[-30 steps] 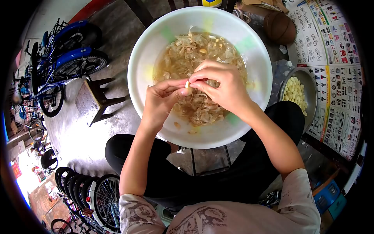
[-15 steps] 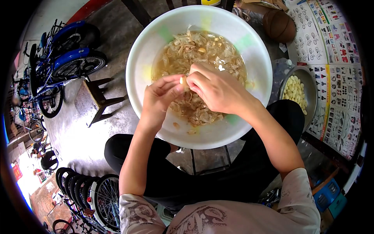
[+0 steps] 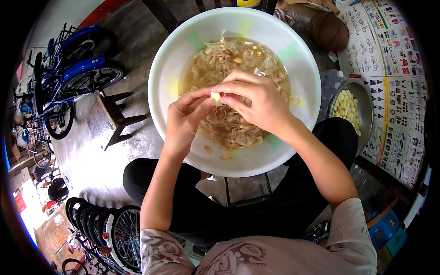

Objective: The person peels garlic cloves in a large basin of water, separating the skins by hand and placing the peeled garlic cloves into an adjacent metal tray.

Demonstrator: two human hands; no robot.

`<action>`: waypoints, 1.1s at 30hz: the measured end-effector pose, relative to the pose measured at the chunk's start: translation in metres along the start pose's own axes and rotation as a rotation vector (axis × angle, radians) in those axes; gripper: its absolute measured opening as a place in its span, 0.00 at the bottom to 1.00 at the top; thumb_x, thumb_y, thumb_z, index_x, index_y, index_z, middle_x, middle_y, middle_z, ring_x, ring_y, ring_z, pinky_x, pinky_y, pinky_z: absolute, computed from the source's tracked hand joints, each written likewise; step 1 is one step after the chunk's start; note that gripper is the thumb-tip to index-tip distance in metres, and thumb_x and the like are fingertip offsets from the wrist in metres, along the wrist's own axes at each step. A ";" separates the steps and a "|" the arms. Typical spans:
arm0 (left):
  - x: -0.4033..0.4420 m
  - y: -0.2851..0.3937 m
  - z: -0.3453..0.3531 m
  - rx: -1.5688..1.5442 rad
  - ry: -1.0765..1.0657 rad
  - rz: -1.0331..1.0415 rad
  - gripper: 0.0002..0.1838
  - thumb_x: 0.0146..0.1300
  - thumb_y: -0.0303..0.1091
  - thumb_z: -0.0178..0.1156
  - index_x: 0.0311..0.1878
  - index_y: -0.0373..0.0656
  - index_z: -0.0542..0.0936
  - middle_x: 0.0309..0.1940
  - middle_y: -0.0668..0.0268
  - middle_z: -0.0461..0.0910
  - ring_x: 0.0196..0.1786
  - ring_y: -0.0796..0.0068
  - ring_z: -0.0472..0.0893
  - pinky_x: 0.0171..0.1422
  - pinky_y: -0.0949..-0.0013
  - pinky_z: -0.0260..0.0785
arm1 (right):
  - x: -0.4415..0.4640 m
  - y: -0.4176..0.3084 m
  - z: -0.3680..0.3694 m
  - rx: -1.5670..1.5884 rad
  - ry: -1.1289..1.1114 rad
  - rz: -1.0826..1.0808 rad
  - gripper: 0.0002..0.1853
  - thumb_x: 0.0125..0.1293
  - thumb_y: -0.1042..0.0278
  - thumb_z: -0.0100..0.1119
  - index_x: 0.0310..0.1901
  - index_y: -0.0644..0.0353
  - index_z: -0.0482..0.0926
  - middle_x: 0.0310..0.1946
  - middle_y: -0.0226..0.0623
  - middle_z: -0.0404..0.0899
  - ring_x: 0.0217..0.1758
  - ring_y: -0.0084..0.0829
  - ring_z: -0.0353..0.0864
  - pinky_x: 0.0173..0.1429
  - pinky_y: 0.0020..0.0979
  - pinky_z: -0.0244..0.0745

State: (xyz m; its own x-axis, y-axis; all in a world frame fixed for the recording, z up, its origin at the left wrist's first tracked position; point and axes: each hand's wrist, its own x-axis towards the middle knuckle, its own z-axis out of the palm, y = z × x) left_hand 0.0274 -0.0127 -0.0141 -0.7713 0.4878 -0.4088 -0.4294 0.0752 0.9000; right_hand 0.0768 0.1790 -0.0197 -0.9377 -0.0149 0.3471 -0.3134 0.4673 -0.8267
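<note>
Over a large white basin [image 3: 165, 107], my two hands meet at a pale garlic clove [image 3: 215, 97]. My left hand [image 3: 185, 114] pinches the clove between thumb and fingertips. From the other side, my right hand [image 3: 256, 98] has its thumb and fingers closed on the same clove. Below them, water in the basin holds a mass of loose papery garlic skins [image 3: 243, 133], with a few cloves among them. To the right, a metal bowl [image 3: 365, 107] contains many peeled garlic cloves [image 3: 347, 107].
A low wooden stool [image 3: 107, 119] stands left of the basin, with blue bicycles [image 3: 87, 73] beyond it. More bicycle wheels [image 3: 126, 238] are at lower left. A brown ball [image 3: 328, 30] lies at upper right, beside a table covered with printed sheets [image 3: 394, 110].
My right hand has turned and shifted its fingers onto the clove, which now shows paler and larger between my fingertips. My left hand has barely moved.
</note>
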 end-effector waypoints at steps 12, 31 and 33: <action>-0.001 -0.003 0.002 0.113 -0.002 0.120 0.14 0.68 0.25 0.64 0.55 0.32 0.82 0.51 0.61 0.85 0.51 0.76 0.84 0.56 0.71 0.78 | -0.005 0.004 0.005 -0.026 0.116 -0.036 0.03 0.58 0.75 0.69 0.34 0.62 0.85 0.33 0.34 0.85 0.32 0.33 0.86 0.35 0.32 0.82; -0.006 0.004 -0.002 0.031 0.004 -0.014 0.14 0.69 0.27 0.65 0.56 0.35 0.84 0.38 0.67 0.85 0.39 0.81 0.80 0.49 0.76 0.74 | -0.004 0.007 -0.002 -0.254 0.036 -0.340 0.04 0.57 0.75 0.68 0.35 0.58 0.85 0.33 0.29 0.81 0.33 0.27 0.83 0.32 0.27 0.80; -0.007 0.006 -0.002 0.064 -0.009 -0.001 0.13 0.69 0.27 0.65 0.55 0.35 0.84 0.38 0.67 0.85 0.39 0.81 0.79 0.48 0.76 0.74 | -0.004 0.007 -0.003 -0.274 0.000 -0.354 0.04 0.55 0.74 0.69 0.31 0.58 0.83 0.32 0.28 0.80 0.31 0.27 0.82 0.30 0.27 0.78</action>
State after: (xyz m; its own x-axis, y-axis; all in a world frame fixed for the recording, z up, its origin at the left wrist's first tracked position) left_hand 0.0288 -0.0175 -0.0065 -0.7667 0.4954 -0.4084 -0.3989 0.1309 0.9076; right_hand 0.0788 0.1851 -0.0251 -0.7799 -0.2155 0.5877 -0.5636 0.6502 -0.5096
